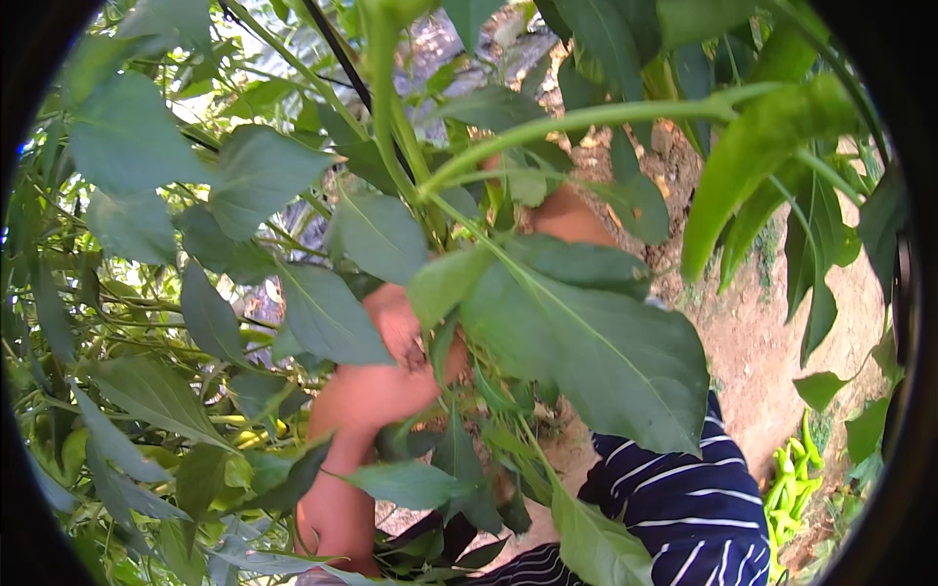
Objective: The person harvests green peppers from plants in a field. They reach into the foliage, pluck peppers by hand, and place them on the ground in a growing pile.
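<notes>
My left hand (pixel 399 326) reaches in among the leaves of a pepper plant, fingers bent near the stems in the middle of the head view. Leaves cover part of it, and what it touches cannot be made out. Skin of my right arm or hand (pixel 571 217) shows behind the leaves, right of the forked main stem (pixel 421 192); its fingers are mostly hidden. Long green peppers (pixel 758 165) hang from a branch at the upper right. A broad leaf (pixel 593 344) lies across the centre, close to the camera.
Picked-looking green peppers (pixel 791 483) lie in a heap on the soil at the lower right. Beside them is my knee in dark striped cloth (pixel 689 498). Dense foliage (pixel 146 395) fills the left side. A thin dark line (pixel 341 51) runs down past the stems at the top.
</notes>
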Tool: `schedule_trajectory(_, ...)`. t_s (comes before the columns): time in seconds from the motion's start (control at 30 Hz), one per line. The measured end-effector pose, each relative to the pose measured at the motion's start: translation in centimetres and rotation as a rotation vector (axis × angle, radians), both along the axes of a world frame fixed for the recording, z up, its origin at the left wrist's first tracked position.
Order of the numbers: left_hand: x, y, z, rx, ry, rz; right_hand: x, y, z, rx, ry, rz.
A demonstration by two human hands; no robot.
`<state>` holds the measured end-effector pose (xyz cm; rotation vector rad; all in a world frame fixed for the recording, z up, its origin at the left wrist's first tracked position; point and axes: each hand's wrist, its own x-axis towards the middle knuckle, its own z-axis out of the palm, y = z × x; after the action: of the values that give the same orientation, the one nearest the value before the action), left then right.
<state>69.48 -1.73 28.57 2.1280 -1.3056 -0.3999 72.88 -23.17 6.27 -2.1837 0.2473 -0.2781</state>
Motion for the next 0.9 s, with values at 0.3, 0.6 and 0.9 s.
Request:
schedule_trajectory(0.3, 0.2, -0.8, -0.5, 0.041, -0.013, 0.103, -8.4, -6.7, 10.2, -0.358, 0.177, 0.211)
schedule_trajectory(0.6, -5.7, -5.8, 2.7, -0.138, 0.284, -0.024, -15.6, -6.3, 17.2, -0.208, 0.239, 0.251)
schedule_trajectory(0.9, -3.9, -9.3, -3.4, -0.053, -0.042, 0.134, -17.5, -3.4, 20.2, -0.215, 0.240, 0.257)
